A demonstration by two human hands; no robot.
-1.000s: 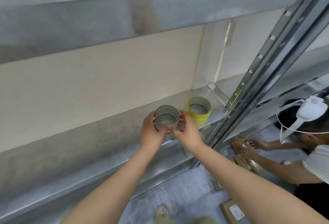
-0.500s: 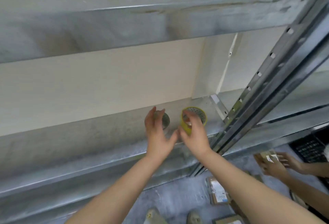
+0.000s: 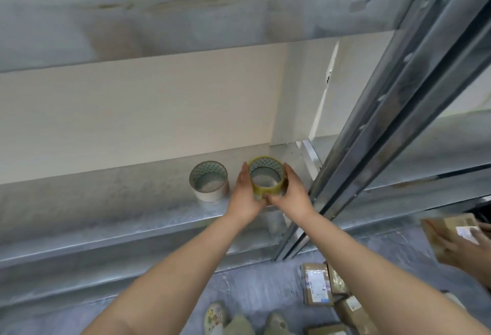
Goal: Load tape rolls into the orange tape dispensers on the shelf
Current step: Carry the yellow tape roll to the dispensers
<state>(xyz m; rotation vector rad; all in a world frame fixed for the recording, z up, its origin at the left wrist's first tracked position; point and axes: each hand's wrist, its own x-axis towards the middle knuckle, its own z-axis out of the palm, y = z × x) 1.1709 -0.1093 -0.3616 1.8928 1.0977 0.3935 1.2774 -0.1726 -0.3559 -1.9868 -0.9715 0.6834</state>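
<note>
A yellowish clear tape roll (image 3: 266,187) is held between both hands just above the metal shelf (image 3: 148,217). My left hand (image 3: 243,196) cups its left side and my right hand (image 3: 292,193) cups its right side, thumbs meeting at the front. A whitish tape roll (image 3: 209,188) stands on the shelf to the left, apart from my hands. No orange tape dispenser shows in this view.
A steel upright post (image 3: 372,132) rises just right of my hands. Another shelf (image 3: 186,15) hangs overhead. On the floor lie several cardboard parcels (image 3: 318,284). Another person's hand (image 3: 462,249) holds a parcel at the right edge. Shoes (image 3: 239,321) show below.
The whitish roll that both hands held a second ago now stands on the shelf. Both hands have shifted right and closed around the yellowish roll.
</note>
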